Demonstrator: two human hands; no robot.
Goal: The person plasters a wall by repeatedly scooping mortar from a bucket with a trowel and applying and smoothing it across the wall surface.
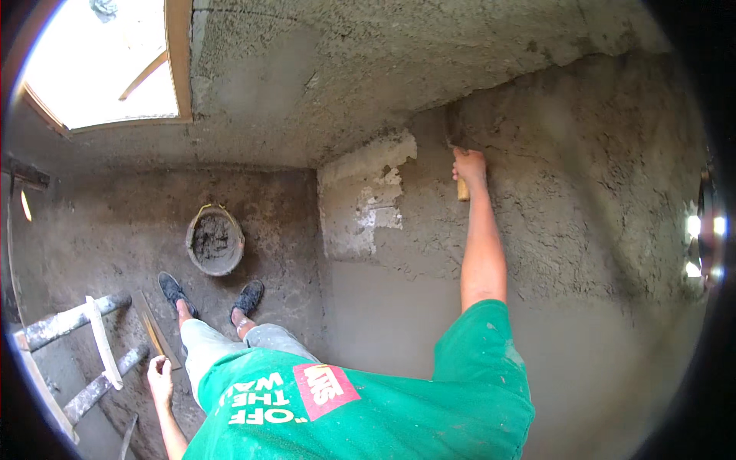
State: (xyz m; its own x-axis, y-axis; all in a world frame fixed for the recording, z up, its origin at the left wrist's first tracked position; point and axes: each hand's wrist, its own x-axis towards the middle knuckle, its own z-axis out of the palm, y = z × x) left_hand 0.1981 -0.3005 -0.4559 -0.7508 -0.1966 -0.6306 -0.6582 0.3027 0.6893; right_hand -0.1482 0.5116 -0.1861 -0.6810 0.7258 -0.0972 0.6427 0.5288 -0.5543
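My right hand [469,167] is closed round a trowel's wooden handle [463,190], arm stretched out toward the wall. The trowel's dark, narrow-looking blade [451,126] points up against rough wet plaster [529,184], just below the edge where the upper surface meets it. Low on the left hangs my left hand [159,376], fingers loosely bent and apart, with nothing visible in them. Beside its fingertips is a long, thin plastering float [157,330] with a light wooden handle strip; they overlap in view, but I see no grip on it.
A bucket [217,264] of grey mortar stands on the floor beyond my feet. At lower left is a mortar-splashed wooden ladder-like frame [84,318]. A bright window with a wooden frame [180,65] is at upper left. Smoother plaster [376,307] covers the lower wall; a pale patch [360,203] shows nearby.
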